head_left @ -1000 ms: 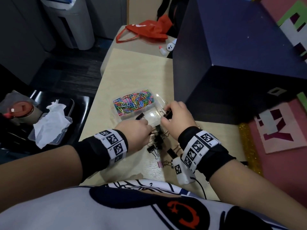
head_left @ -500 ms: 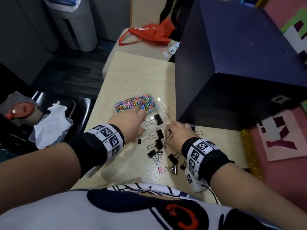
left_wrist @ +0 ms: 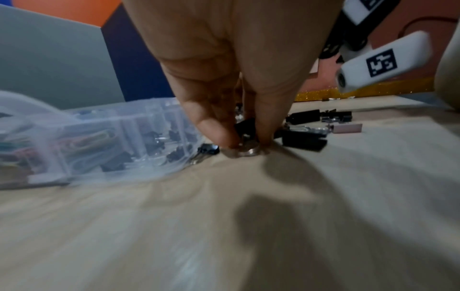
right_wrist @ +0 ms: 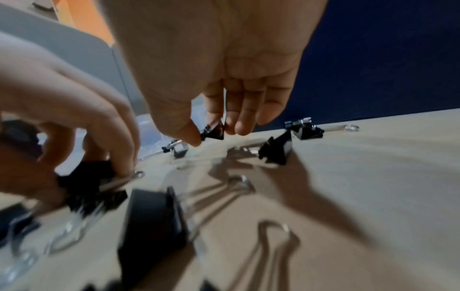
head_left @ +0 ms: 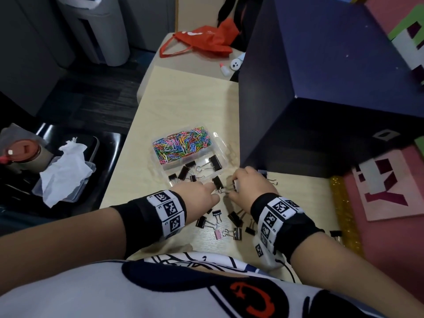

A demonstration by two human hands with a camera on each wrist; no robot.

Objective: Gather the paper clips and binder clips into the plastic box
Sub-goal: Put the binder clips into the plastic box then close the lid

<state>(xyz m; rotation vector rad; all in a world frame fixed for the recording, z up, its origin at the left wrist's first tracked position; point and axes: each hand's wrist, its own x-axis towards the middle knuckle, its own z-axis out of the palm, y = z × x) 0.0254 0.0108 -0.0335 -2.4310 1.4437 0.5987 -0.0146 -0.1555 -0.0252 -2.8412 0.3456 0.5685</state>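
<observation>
A: Surface?
B: Pale wood table (head_left: pixel 183 106); big dark blue box (head_left: pixel 321 88) right of the clear plastic box (head_left: pixel 220 143).
A: Contents?
B: Coloured paper clips (head_left: pixel 181 145) in its far compartment, several black binder clips (head_left: pixel 183 172) in the near one.
A: Hands?
B: Both just in front of the plastic box, almost touching. Left hand (head_left: pixel 197 193) pinches a black binder clip (head_left: pixel 217 182) on the table. Right hand (head_left: pixel 250 184) pinches a small black clip (right_wrist: pixel 213 131) between thumb and fingers.
A: Loose clips?
B: More black ones and a pink clip (head_left: pixel 218 234) nearer the person.
</observation>
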